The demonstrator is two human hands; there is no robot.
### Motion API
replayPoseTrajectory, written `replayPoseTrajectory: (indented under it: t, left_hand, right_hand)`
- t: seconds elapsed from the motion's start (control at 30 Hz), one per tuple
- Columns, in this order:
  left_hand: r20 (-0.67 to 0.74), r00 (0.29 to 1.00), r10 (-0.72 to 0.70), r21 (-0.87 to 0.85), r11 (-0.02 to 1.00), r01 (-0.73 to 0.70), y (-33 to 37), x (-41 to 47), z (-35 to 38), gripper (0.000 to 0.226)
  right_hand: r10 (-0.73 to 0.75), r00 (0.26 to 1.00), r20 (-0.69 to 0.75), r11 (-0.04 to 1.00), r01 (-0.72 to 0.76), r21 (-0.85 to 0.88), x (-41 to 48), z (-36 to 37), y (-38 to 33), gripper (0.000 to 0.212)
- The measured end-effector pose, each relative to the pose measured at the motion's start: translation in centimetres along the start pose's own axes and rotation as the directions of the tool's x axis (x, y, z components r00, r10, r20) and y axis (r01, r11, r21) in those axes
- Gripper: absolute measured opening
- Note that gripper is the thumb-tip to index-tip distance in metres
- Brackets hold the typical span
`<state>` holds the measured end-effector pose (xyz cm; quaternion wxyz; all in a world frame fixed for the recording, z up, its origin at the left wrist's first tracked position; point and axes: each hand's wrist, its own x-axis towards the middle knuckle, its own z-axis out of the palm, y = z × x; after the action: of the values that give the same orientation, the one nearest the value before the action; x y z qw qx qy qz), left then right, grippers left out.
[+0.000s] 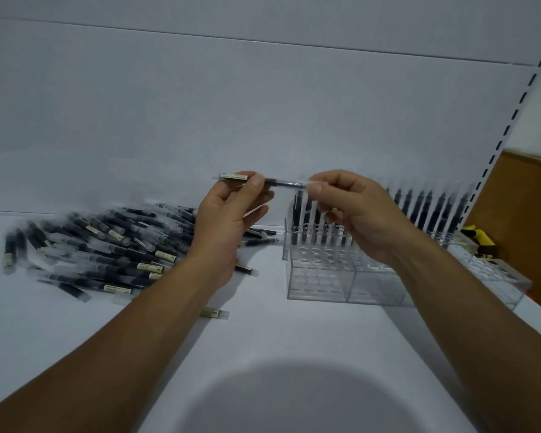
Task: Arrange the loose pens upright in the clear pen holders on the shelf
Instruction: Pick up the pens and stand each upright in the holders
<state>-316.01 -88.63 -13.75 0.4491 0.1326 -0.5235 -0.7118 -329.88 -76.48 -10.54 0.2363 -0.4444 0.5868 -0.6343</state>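
One black pen (281,183) with a pale label is held level above the shelf, between both hands. My left hand (228,220) pinches its labelled end and my right hand (353,214) pinches the other end. A big heap of loose pens (107,248) lies on the white shelf to the left. Clear pen holders (322,276) stand on the right; several pens (431,210) stand upright in their back rows, partly hidden by my right hand.
The white back wall rises behind the shelf (263,339). A slotted shelf upright (497,157) runs along the right. Beyond it are a brown board (531,214) and a yellow-and-black object (478,242). One stray pen (214,313) lies near my left forearm.
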Motion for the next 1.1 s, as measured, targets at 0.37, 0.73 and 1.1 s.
replayPoseTrajectory:
  t: [0.37, 0.73, 1.1]
  left_hand:
    - [0.310, 0.911, -0.272, 0.857, 0.495, -0.144, -2.2, -1.8, -0.5, 0.078]
    - [0.319, 0.907, -0.274, 0.866, 0.474, -0.161, -2.3, -1.6, -0.6, 0.075]
    - [0.324, 0.904, -0.279, 0.868, 0.468, -0.167, -2.3, -1.4, -0.6, 0.077]
  right_hand:
    - [-0.233, 0.879, -0.416, 0.968, 0.170, -0.183, 0.8, -3.8, -2.2, 0.015]
    - [-0.329, 0.917, -0.225, 0.810, 0.152, -0.566, 3.3, -2.9, -0.9, 0.017]
    - [-0.175, 0.982, -0.068, 0.649, 0.063, -0.758, 4.7, -1.4, -1.3, 0.019]
